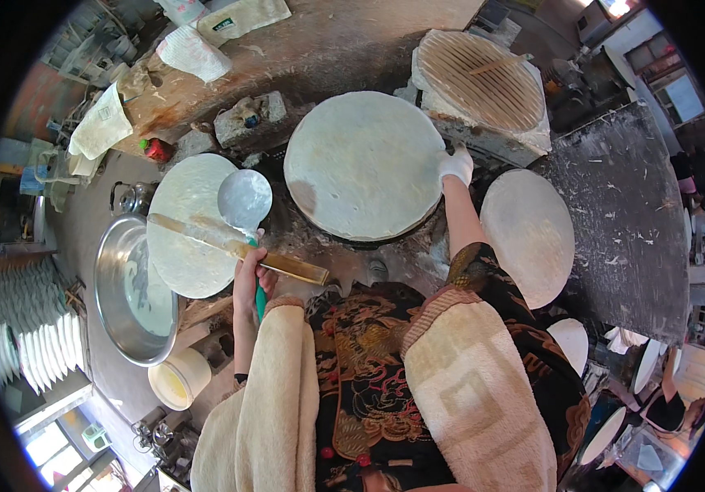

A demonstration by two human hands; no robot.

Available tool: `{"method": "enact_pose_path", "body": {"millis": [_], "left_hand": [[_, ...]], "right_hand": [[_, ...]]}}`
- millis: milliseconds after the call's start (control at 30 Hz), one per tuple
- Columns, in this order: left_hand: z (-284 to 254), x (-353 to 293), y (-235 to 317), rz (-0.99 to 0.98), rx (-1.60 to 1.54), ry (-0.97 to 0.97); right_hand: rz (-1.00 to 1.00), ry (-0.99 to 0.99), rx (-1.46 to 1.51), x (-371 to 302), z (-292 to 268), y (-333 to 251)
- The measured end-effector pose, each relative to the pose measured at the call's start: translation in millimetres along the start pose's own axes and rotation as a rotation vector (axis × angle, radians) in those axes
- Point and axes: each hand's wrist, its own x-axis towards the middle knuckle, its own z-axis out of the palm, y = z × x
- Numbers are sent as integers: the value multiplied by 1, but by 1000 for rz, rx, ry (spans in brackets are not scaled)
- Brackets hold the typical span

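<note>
My left hand [247, 280] is closed around the green handle of a metal ladle [244, 197] and a long flat wooden stick [287, 264]. The ladle's round bowl and the stick overlap a pale round sheet [192, 262] on the left. In the centre, a large pale sheet of batter or flatbread [365, 160] covers a round plate, with a darker patch at its left edge. My right hand [456, 166], in a white glove, is at this sheet's right edge with its fingers curled; what they grip, if anything, is hidden.
A steel basin [104, 303] of whitish liquid and a cream bucket [178, 379] stand at left. Another round sheet [529, 238] lies at right, beside a dark table [619, 221]. Behind is a slatted round lid [483, 78]. Another person [670, 410] works at far right.
</note>
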Motion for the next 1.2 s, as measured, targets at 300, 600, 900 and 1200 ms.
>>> {"method": "enact_pose_path", "body": {"millis": [300, 600, 900, 1200], "left_hand": [[-21, -12, -3, -15, 12, 82], [-14, -9, -1, 11, -85, 117], [-3, -11, -2, 28, -56, 130], [-6, -2, -14, 58, -124, 174]], "right_hand": [[-171, -21, 196, -7, 3, 10], [-451, 92, 38, -61, -39, -50], [-376, -57, 709, -30, -84, -104], [-462, 12, 171, 132, -216, -168]]}}
